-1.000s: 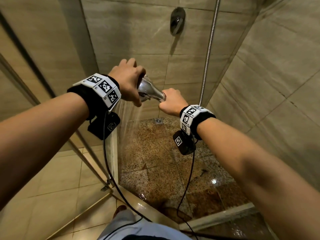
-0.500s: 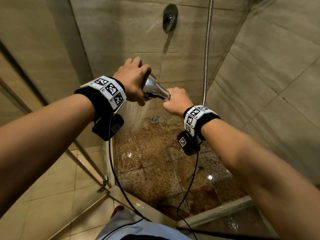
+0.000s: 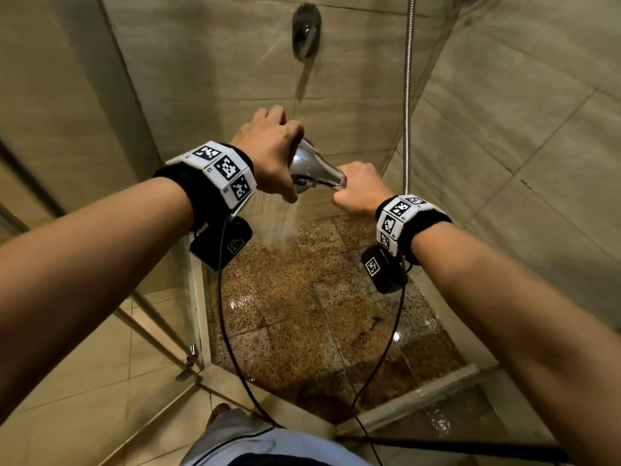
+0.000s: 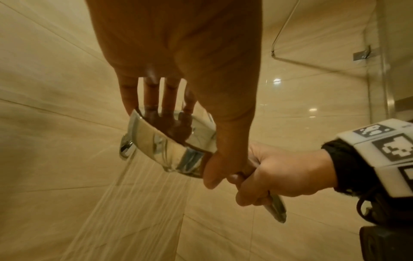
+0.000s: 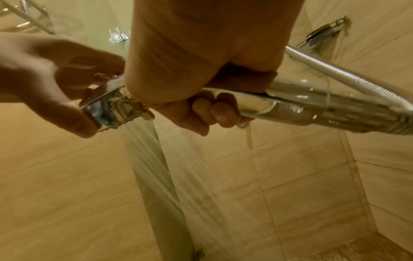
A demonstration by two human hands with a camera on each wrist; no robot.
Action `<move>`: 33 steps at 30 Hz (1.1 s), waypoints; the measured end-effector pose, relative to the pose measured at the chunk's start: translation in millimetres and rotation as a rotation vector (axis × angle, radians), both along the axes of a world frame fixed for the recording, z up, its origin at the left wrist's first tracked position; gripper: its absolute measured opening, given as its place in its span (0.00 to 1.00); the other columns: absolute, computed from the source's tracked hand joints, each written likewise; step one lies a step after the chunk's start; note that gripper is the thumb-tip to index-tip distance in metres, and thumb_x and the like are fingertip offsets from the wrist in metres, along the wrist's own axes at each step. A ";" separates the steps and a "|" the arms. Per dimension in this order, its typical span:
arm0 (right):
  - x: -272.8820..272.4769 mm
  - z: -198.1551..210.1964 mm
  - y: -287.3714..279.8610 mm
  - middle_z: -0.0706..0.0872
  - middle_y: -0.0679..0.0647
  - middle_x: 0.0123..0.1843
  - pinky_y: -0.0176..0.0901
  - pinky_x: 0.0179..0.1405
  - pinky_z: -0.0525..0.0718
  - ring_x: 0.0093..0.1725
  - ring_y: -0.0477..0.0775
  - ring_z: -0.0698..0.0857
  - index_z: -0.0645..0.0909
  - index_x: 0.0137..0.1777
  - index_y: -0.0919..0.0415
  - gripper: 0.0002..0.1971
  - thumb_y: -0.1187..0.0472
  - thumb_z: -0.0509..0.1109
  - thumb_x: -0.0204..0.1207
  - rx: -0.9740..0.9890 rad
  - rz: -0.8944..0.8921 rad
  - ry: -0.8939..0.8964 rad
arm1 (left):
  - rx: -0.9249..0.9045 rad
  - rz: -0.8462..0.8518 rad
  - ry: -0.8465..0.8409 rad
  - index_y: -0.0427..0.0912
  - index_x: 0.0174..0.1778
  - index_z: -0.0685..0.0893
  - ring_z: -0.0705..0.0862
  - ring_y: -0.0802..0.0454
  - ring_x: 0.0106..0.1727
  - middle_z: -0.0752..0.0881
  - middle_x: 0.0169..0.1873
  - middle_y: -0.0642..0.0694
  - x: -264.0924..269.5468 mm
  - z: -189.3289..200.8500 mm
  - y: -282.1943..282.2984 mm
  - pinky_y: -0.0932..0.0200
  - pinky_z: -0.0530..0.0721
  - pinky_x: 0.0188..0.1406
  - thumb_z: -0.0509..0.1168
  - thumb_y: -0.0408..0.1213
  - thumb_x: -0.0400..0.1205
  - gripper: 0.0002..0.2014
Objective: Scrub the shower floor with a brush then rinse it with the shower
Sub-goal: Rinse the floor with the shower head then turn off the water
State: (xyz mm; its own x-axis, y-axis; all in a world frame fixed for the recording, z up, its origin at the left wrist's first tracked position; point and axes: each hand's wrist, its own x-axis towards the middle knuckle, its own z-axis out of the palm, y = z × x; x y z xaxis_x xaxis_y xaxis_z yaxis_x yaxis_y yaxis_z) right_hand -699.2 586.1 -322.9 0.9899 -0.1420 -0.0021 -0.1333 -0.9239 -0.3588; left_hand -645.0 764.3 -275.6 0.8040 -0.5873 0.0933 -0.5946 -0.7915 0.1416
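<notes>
Head view: the left hand (image 3: 268,153) curls over the wide spray end of the chrome hand-held shower head (image 3: 311,166), fingers wrapped over the top and thumb underneath, while the right hand (image 3: 358,191) is fisted round its narrow handle. Both are held out over the speckled brown stone shower floor (image 3: 302,314), which is wet and glossy. A fan of water (image 3: 282,227) falls from the head's face onto the far left part of that floor. A ribbed metal shower hose (image 3: 408,95) hangs straight down the beige tiled wall (image 3: 201,62) behind the right hand, and a chrome wall mixer handle (image 3: 305,31) sits high on the back wall. A raised stone threshold (image 3: 420,395) edges the floor nearest the person.

Left wrist view: the left hand (image 4: 178,61) has its fingers (image 4: 152,95) spread over the back of the shower head (image 4: 170,141), their reflection showing in the chrome, with the thumb pressed at the neck. The right hand (image 4: 279,173) grips the handle just beside it. Water (image 4: 125,194) streams away down to the left.

Right wrist view: the right hand (image 5: 201,70) is closed tight round the handle of the shower head (image 5: 301,104), fingertips (image 5: 221,113) tucked beneath. The left hand (image 5: 55,79) pinches the rim of the spray face, water (image 5: 170,167) pouring downward, and the hose (image 5: 335,74) runs off from the handle's end.
</notes>
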 end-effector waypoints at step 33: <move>-25.0 46.5 -62.4 0.77 0.55 0.23 0.36 0.21 0.69 0.23 0.54 0.76 0.77 0.27 0.61 0.07 0.70 0.70 0.61 -0.471 0.047 0.500 | -0.285 0.040 0.542 0.46 0.53 0.78 0.83 0.53 0.46 0.85 0.44 0.52 -35.8 -57.5 -78.6 0.54 0.85 0.49 0.85 0.58 0.48 0.41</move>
